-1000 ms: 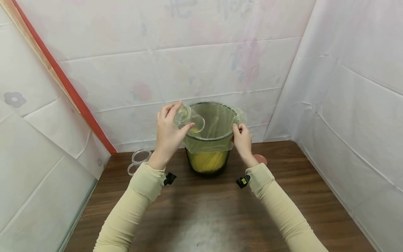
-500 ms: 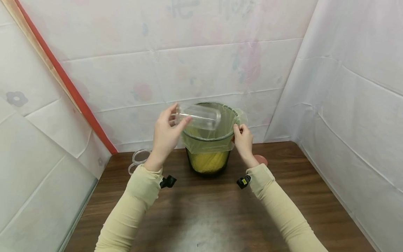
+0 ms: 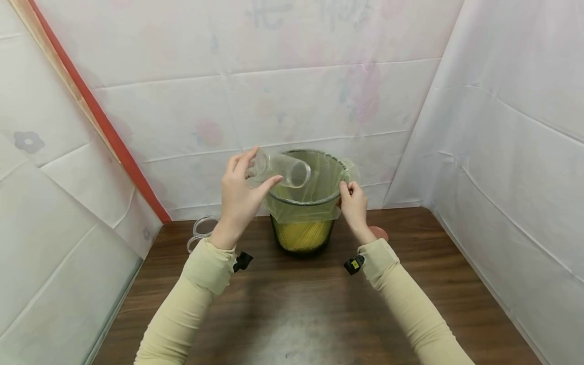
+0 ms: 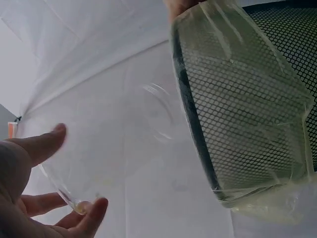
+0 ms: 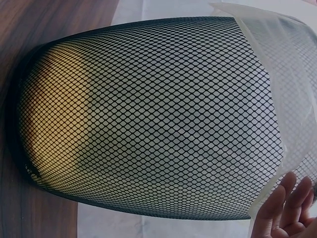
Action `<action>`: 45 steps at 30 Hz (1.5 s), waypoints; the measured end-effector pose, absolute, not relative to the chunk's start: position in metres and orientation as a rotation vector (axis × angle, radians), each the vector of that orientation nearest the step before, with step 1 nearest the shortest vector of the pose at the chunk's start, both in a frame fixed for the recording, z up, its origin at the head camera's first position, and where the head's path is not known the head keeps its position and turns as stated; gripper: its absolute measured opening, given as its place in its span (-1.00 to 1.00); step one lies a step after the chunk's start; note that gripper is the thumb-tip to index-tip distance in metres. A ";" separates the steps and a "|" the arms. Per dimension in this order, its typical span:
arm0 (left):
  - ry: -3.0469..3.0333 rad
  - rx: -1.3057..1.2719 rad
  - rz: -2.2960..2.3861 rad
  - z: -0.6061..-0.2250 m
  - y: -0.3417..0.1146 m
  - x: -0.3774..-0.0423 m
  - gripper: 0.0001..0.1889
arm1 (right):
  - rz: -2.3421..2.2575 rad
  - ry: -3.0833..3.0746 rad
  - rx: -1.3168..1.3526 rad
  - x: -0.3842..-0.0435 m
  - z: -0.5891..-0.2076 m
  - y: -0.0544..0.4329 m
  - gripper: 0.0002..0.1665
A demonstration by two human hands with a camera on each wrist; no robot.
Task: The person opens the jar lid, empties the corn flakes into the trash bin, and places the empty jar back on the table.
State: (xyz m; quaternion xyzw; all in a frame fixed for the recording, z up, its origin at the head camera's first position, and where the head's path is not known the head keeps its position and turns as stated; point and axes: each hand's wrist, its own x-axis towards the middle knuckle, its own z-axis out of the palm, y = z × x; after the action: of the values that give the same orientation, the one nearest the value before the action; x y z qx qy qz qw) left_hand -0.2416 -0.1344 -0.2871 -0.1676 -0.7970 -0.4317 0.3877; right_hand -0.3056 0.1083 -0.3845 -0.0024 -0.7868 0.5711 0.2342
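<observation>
In the head view my left hand (image 3: 237, 200) holds a clear plastic jar (image 3: 287, 170) by its base end, thumb on the near side and fingers beyond. The jar lies tipped on its side, its round mouth facing right over the opening of a black mesh wastebasket (image 3: 303, 238). A thin pale-yellow bin liner (image 3: 298, 213) is folded over the basket's rim. At the rim's right side my right hand (image 3: 353, 205) pinches the liner and edge. The right wrist view shows its curled fingers (image 5: 270, 210) at the liner. From the left wrist view, the jar's wall is almost invisible against the white backdrop.
Two clear round rings (image 3: 204, 223) lie on the brown wooden table (image 3: 292, 314) at left, partly behind the left forearm. A pink disc (image 3: 378, 233) lies beside the right wrist. White sheets (image 3: 292, 101) enclose the table at the back and sides.
The left hand has swung the jar's mouth rightward, further over the basket, then turned it slightly back toward the viewer. The right hand keeps its grip at the rim.
</observation>
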 end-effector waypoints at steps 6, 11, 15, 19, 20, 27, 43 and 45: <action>-1.931 -0.395 -1.436 -0.286 -0.135 -0.241 -0.30 | 1.562 -2.169 -0.010 -0.305 -0.385 0.110 -0.58; -1.946 -0.427 -1.195 -0.291 -0.135 -0.244 -0.27 | 1.555 -2.169 -0.011 -0.305 -0.385 0.110 -0.57; -1.922 -0.462 -0.940 -0.294 -0.132 -0.244 -0.22 | 1.545 -2.171 -0.018 -0.305 -0.384 0.111 -0.57; -1.907 -0.471 -0.959 -0.293 -0.130 -0.243 -0.22 | 1.540 -2.170 -0.012 -0.306 -0.384 0.111 -0.57; -1.906 -0.470 -0.968 -0.293 -0.130 -0.242 -0.22 | 1.536 -2.172 -0.010 -0.306 -0.384 0.111 -0.57; -1.852 -0.442 -1.206 -0.287 -0.130 -0.236 -0.24 | 1.530 -2.171 -0.002 -0.306 -0.384 0.110 -0.57; -1.927 -0.507 -0.902 -0.299 -0.129 -0.250 -0.22 | 1.527 -2.182 0.005 -0.304 -0.385 0.108 -0.58; -1.932 -0.499 -0.915 -0.298 -0.130 -0.248 -0.23 | 1.534 -2.183 -0.001 -0.304 -0.384 0.107 -0.58</action>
State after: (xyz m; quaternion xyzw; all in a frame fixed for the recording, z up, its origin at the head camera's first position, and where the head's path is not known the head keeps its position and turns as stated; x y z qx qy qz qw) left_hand -0.2482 -0.1297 -0.2981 -0.2024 -0.7834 -0.3710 0.4557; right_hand -0.3039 0.1073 -0.3843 -0.0003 -0.7954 0.5590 0.2344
